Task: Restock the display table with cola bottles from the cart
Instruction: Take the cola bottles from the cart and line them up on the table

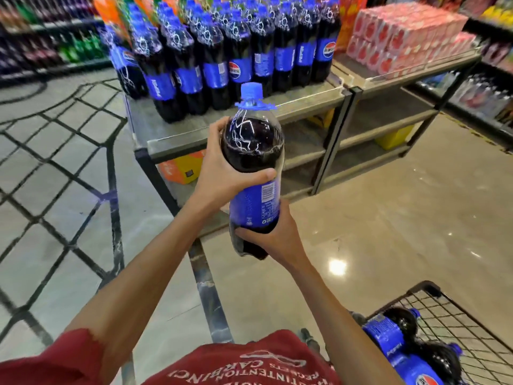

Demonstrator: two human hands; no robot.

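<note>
I hold a large cola bottle (254,151) with a blue cap and blue label upright in front of me, in the air before the display table (177,140). My left hand (222,170) wraps its upper body. My right hand (274,237) cups its base from below. Several matching cola bottles (222,56) stand in rows on the table top, leaving bare surface at the near left corner. At the lower right, the wire cart (449,315) holds more cola bottles (402,343) lying on their sides.
A second shelf table (394,76) to the right carries pink shrink-wrapped packs (402,37). Orange and yellow boxes (180,168) sit under the tables. Drink shelves line the far left and right. Glossy tiled floor surrounds the tables.
</note>
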